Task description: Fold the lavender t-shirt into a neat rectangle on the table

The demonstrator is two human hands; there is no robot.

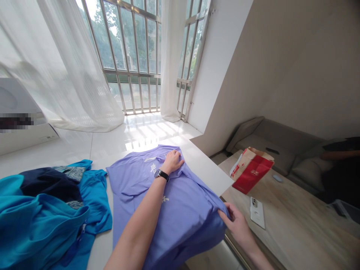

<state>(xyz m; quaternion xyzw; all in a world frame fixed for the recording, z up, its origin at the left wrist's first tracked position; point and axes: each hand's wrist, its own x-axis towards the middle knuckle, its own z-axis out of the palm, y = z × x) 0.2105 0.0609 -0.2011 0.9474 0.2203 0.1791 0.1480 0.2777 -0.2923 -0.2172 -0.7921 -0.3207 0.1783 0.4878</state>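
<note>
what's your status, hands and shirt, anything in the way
Left hand resting on purple shirt, right hand pinching it. Shirt spread, wrinkled. Blue clothes close alongside, left.

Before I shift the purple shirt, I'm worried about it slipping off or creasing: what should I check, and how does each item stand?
1. Left hand resting on the purple shirt: ok.
2. Right hand holding the shirt's edge: ok.
3. Fabric smooth: not ok, creases show.
4. Whole shirt supported by the white ledge: not ok, part extends past its edge.
5. Shirt clear of the blue clothes: cannot tell, their edges nearly meet.
</note>
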